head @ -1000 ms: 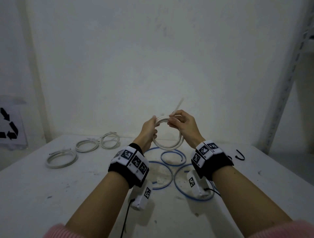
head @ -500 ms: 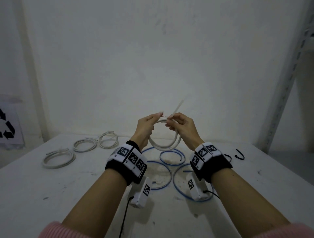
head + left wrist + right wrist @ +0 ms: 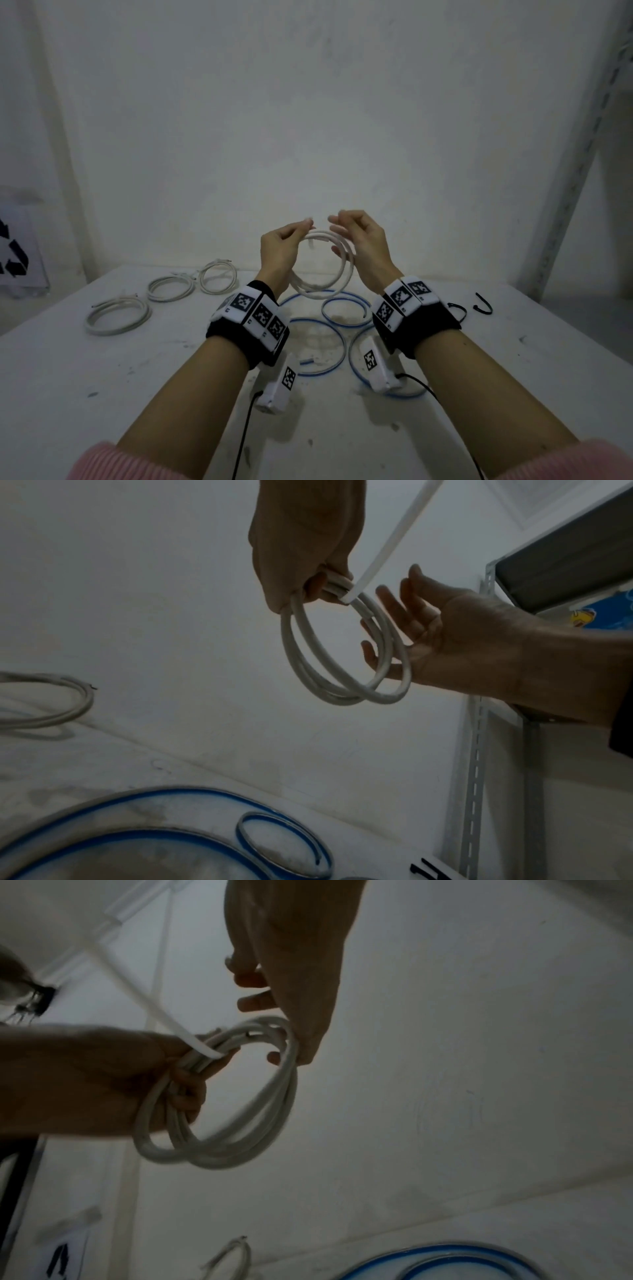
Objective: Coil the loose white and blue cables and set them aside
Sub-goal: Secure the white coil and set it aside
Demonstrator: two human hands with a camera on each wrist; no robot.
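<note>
I hold a white cable coil [image 3: 337, 286] of several loops upright in the air above the table. My left hand [image 3: 296, 236] grips its upper left side, fingers curled round the bundled loops [image 3: 337, 587]. A thin straight white strip [image 3: 394, 539] sticks up from that grip. My right hand [image 3: 346, 240] is relaxed, and the coil's right side lies against its fingers [image 3: 404, 607] and palm [image 3: 304, 1031]. Below my wrists, loose blue cables [image 3: 343, 342] lie in rings on the table.
Three white coils [image 3: 113, 331] lie in a row at the table's [image 3: 102, 394] back left. A small black hook [image 3: 483, 306] lies at the back right. A metal shelf upright [image 3: 582, 154] stands at the right, and a white wall is close behind.
My right hand has let go of its pinch at the coil's top and opened beside it. My left fingers have curled round the loops. The upright strip is hard to see now.
</note>
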